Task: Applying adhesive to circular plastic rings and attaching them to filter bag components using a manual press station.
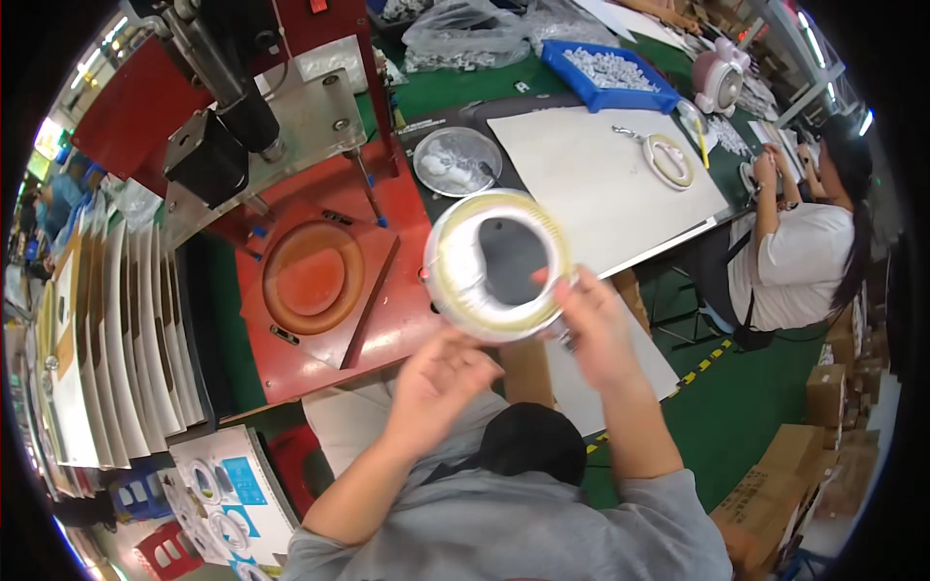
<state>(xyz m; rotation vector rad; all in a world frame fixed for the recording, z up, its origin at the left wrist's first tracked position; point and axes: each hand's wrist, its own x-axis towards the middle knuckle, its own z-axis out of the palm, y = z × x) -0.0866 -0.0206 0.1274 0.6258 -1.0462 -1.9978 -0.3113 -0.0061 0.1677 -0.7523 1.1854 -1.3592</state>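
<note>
My right hand (603, 334) grips the right edge of a white ring-shaped part (463, 266) with a gold-yellow rim, slightly blurred. It is lifted and tilted in front of me, and the dark mat shows through its opening. My left hand (431, 387) is just below the ring's lower edge, fingers loosely bent and apart, with nothing visible in them; I cannot tell whether a fingertip touches the ring. To the left stands a red press machine (417, 329) with a round orange-red fixture (315, 281) on its base.
A clear round dish (457, 162) of whitish pieces lies behind the ring. A white sheet (572, 160) bears a similar ring (668, 162). Farther back is a blue tray (591, 92) of small parts. Cardboard dividers (116, 349) stand left; a seated co-worker (804, 252) is at right.
</note>
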